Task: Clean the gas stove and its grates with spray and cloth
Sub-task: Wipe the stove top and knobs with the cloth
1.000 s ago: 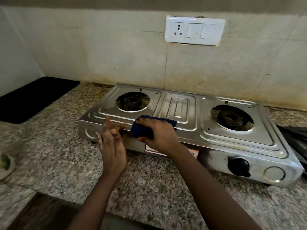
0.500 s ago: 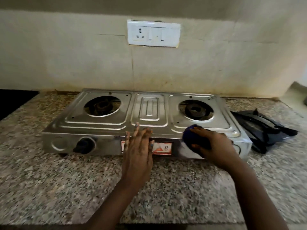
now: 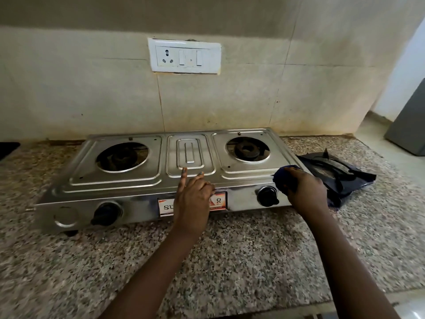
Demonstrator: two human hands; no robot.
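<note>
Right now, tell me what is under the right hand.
The right hand grips a dark blue cloth against the stove's front right corner. The metal beneath the cloth is covered.

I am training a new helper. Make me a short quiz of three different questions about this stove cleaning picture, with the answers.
1. True or false: the grates sit on the burners of the gas stove.
2. Which hand holds the blue cloth? A) left hand B) right hand
3. Fill in: the grates lie on dark plastic on the granite counter, to the ____ of the stove.

Key: 1 false; 2 B; 3 right
</note>
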